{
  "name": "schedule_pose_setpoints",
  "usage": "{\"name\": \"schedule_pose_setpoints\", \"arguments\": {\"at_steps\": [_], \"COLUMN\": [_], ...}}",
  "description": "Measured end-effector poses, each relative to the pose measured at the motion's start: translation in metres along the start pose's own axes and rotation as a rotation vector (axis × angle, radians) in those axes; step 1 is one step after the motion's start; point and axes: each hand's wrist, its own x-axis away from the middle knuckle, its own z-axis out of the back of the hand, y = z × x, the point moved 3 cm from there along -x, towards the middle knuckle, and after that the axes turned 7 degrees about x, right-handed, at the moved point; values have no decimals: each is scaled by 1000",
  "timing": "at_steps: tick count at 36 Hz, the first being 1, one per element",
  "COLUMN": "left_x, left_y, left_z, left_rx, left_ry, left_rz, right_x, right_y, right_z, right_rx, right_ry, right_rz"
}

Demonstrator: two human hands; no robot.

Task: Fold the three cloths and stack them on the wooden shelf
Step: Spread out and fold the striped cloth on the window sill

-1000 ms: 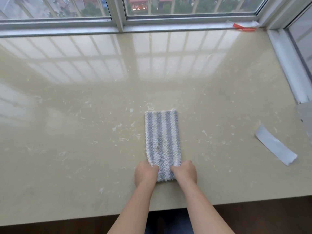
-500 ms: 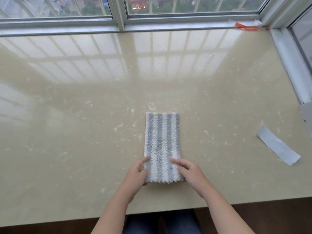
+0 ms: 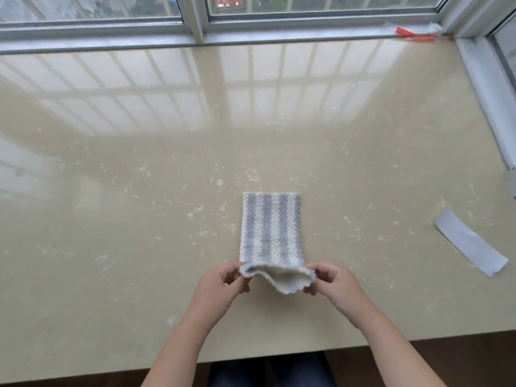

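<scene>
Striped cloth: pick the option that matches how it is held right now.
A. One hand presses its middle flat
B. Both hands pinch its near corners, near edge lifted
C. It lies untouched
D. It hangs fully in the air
B: the left hand and right hand each pinch a near corner of the striped cloth, whose near edge curls up while the rest lies flat on the counter.

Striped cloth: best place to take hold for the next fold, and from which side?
Take the striped cloth at its two near corners, coming from the near edge, one pinch per side. It lies as a long narrow strip running away from the person, so lifting that end carries it over the far half. The left hand and right hand already have this grip.
</scene>
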Motion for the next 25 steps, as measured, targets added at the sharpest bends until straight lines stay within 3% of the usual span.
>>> {"name": "schedule_pose_setpoints", "arguments": {"at_steps": [4, 9, 17, 25], "left_x": [-6, -21, -55, -92], "left_y": [3, 11, 29, 30], "left_z": [0, -3, -11, -15], "left_rx": [-334, -337, -293, -274], "left_ry": [126, 120, 101, 198], "left_rz": [-297, -438, -323, -222], "right_x": [-6, -21, -61, -98], "right_y": [0, -11, -27, -39], "right_z": [7, 5, 7, 9], "right_rx": [148, 308, 129, 292], "right_ry": [120, 315, 325, 326], "right_rz": [96, 224, 218, 162]}}
